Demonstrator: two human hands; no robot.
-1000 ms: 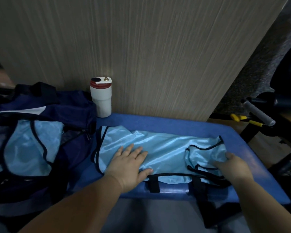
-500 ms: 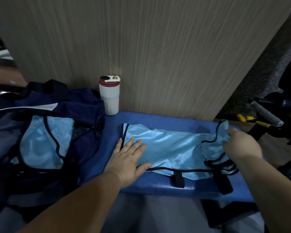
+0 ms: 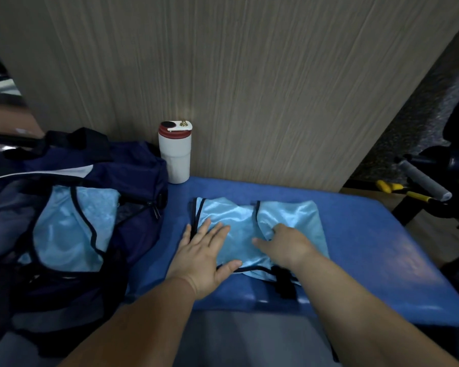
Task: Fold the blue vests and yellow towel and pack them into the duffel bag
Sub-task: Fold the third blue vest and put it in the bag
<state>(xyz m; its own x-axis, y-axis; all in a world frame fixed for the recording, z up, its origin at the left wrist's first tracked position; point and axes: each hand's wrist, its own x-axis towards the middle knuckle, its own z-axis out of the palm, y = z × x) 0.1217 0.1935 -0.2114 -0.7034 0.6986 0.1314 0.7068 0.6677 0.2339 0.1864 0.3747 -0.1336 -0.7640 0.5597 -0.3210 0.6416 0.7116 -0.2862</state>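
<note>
A light-blue vest (image 3: 239, 234) with black trim lies on the blue table (image 3: 368, 247), its right part doubled over to the left. My left hand (image 3: 204, 255) rests flat on the vest's left part, fingers spread. On the folded-over flap sits my right hand (image 3: 284, 245), fingers curled at the flap's edge. The navy duffel bag (image 3: 133, 168) stands open at the left. Inside it lies another blue vest (image 3: 69, 229), folded. I see no yellow towel.
A white tumbler (image 3: 175, 154) with a red lid stands against the wooden panel (image 3: 249, 88) behind the table. At the far right, beyond the table edge, are yellow-handled tools (image 3: 398, 190) and a grey roller (image 3: 424, 180).
My right hand carried the vest's right end up and over to the left, laying it on the middle. My left hand stayed pressed on the left part.
</note>
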